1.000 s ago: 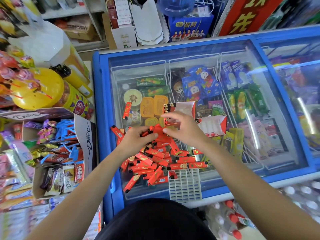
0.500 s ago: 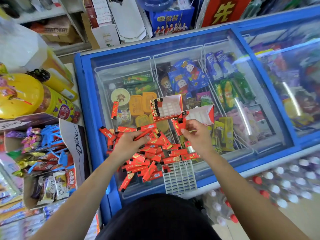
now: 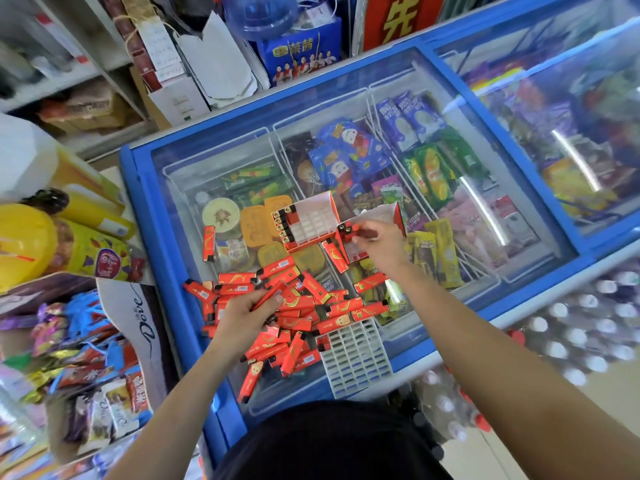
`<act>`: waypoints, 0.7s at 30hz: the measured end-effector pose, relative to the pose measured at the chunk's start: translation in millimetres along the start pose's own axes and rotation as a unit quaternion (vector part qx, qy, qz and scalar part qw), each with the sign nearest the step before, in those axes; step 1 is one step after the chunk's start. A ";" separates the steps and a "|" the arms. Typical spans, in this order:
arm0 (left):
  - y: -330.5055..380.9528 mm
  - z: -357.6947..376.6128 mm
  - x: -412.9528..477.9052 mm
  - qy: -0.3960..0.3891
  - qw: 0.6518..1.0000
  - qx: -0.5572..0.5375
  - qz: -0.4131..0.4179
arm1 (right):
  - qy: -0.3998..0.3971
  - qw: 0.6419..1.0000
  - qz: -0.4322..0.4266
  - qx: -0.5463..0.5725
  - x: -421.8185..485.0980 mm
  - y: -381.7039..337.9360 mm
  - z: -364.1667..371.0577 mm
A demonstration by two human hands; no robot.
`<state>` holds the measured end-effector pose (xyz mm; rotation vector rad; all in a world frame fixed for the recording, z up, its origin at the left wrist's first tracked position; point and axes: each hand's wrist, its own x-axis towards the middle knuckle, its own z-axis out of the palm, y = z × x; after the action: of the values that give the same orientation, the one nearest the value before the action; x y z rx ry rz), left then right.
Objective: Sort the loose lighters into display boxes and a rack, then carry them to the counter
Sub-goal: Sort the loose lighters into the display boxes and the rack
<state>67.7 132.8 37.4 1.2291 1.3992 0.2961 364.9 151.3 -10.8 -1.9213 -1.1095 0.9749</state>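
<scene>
The right hand (image 3: 381, 247) has its thumb and fingertips closed in a pinch on one red lighter with a black top (image 3: 362, 233), held level over the open red-and-white cardboard display box (image 3: 381, 211) that lies on the glass. Touching that box on its left stands a second red-and-white cardboard display box (image 3: 311, 220), its white grid insert showing, with a single column of black-topped lighters (image 3: 282, 227) along its left edge.

The left hand (image 3: 239, 320) is curled round a few red lighters (image 3: 268, 294), gripping them just above the heap. Under and around it lies the pile of loose red lighters with gold print (image 3: 332, 306), scattered at all angles over the near part of the lid. One more red lighter (image 3: 209, 239) lies apart, beyond the pile to the left. A white plastic grid rack (image 3: 356, 358) rests at the near right edge of the pile, touching it.

All of this sits on the sliding glass top of a blue-framed chest freezer (image 3: 152, 220), with packaged ice creams visible beneath. To its left stands an open Dove sweets carton (image 3: 138, 317).
</scene>
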 end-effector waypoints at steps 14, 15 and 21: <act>22.3 11.5 -10.6 0.040 0.998 -0.044 0.025 | 0.017 0.993 -0.013 -0.112 -8.5 0.5 15.2; 23.7 11.7 -10.3 0.046 0.997 -0.048 0.027 | 0.017 0.993 -0.009 -0.120 -10.1 0.0 13.6; 26.4 13.2 -8.8 0.046 0.996 -0.065 0.030 | 0.045 0.999 -0.002 0.030 -63.5 -24.3 6.4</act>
<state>89.4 130.5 59.2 1.1629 1.4008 0.4829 328.2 104.8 23.1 -1.8952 -1.0214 0.9005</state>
